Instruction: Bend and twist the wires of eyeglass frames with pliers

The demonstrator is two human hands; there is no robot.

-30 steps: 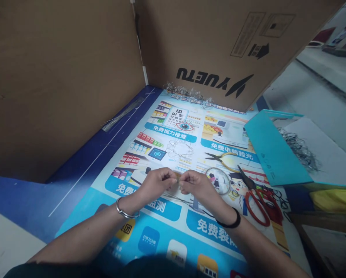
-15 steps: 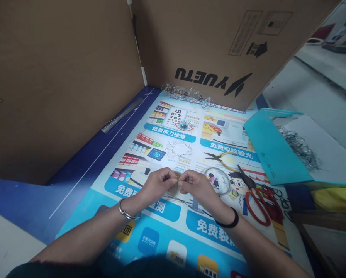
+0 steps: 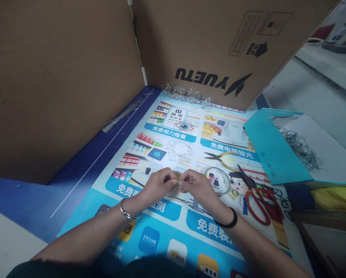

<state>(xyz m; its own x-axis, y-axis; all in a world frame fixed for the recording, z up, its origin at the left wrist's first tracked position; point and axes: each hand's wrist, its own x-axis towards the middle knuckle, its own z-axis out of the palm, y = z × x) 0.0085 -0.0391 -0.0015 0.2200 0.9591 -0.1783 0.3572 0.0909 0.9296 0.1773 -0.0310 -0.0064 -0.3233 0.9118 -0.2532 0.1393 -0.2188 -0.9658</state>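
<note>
My left hand (image 3: 160, 184) and my right hand (image 3: 196, 188) meet above the poster (image 3: 150, 247). Thumb and forefinger of each are pinched together, tip to tip with the other hand. What they hold is too small to make out. Just beyond them lies a loose tangle of thin wire (image 3: 178, 148). Below the fingers a few straight thin wires (image 3: 177, 199) rest on the poster. To the right of my right hand are a round clear dish (image 3: 217, 180), pliers with yellow handles (image 3: 222, 157) and large scissors with red handles (image 3: 255, 197).
Cardboard panels (image 3: 60, 85) stand at the left and back. Clear scraps (image 3: 187, 92) line the back panel's foot. A bundle of thin strands (image 3: 123, 115) lies at left. At right, an opened turquoise box (image 3: 274, 150) bears a heap of silvery wire pieces (image 3: 300, 148), near yellow cloth (image 3: 335, 197).
</note>
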